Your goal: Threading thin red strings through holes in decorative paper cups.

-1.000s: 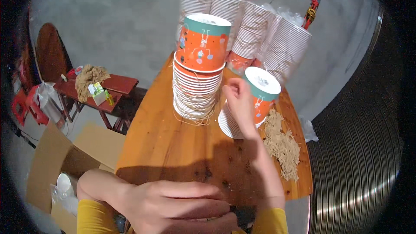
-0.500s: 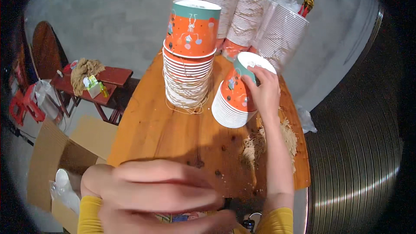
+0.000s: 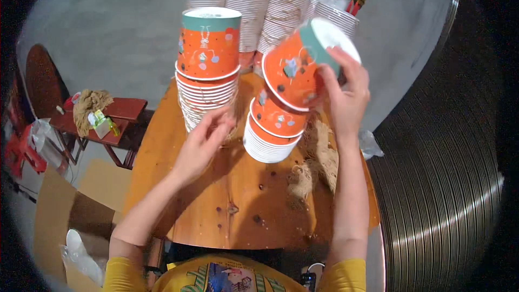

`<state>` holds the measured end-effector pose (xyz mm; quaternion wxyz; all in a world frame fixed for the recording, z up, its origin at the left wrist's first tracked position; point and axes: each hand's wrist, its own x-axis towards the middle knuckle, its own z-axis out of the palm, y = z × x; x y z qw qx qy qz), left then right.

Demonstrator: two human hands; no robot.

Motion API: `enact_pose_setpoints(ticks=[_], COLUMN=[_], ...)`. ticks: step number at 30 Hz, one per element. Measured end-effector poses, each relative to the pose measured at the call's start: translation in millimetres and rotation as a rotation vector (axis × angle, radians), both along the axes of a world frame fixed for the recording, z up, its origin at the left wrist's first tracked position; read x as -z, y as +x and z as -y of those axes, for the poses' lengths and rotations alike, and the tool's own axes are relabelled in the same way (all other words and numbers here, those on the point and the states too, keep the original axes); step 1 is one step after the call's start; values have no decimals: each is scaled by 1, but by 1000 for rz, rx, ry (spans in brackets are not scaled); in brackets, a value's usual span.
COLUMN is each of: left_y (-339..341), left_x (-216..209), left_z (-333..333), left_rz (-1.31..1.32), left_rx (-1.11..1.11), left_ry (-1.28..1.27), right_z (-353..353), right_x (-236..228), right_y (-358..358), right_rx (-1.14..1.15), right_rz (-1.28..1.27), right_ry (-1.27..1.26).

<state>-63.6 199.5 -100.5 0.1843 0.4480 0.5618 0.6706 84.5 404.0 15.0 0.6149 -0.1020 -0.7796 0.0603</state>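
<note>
My right hand grips an orange paper tub with a green band, thumb on its side and fingers on the white end. That tub is tilted, raised partly out of a shorter stack of matching tubs. A taller upside-down tub stack stands to the left, its white rims hung with thin tan loops. My left hand is beside the lower part of that stack, fingers loosely bent and apart from the thumb; nothing shows in it.
Taller wrapped tub stacks line the back of the wooden table. Tan strands lie at its right side. An opened cardboard box is at lower left, a red bench beyond it, and a ribbed shutter at right.
My right hand has lifted and tilted the tub upward from the short stack. My left hand has moved from close in front of the view out to the left stack.
</note>
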Motion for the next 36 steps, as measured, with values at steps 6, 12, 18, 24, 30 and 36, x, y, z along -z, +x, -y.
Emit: enact_pose_setpoints(ticks=[6, 12, 18, 24, 30, 36], left_y=[43, 57, 58, 64, 62, 82], left_x=[-72, -57, -20, 11, 26, 27], left_z=[-36, 22, 54, 62, 55, 50], left_rz=[276, -70, -880, -1051, -1160, -818], left_rx=[327, 116, -7, 16, 47, 81], left_ry=[444, 175, -100, -245, -288, -6], right_z=[35, 34, 10, 7, 48, 130], right_x=[20, 124, 215, 240, 197, 143], right_y=[49, 124, 150, 142, 129, 98], right_rx=[-267, -10, 201, 305, 101, -330], right_rz=[-247, 9, 644, 815, 757, 508], right_ry=[91, -454, -501, -682, -863, -909])
